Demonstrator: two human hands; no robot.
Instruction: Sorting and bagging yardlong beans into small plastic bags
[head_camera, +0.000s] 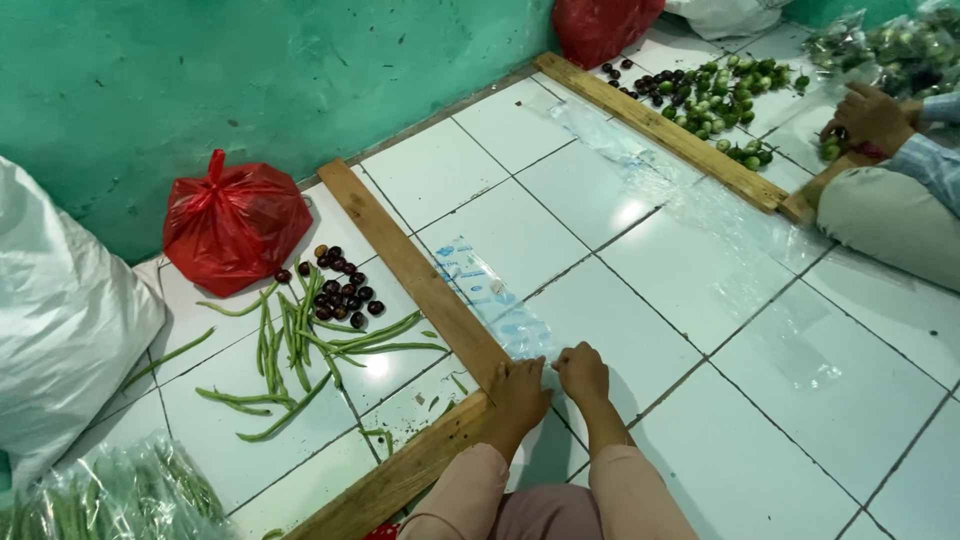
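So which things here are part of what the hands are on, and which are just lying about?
In hand:
left hand and right hand, both resting on the clear plastic bag flat on the tiles.

Lying about:
wooden plank
green long beans
dark round fruits
red bag
white sack
another person's hand by small green vegetables
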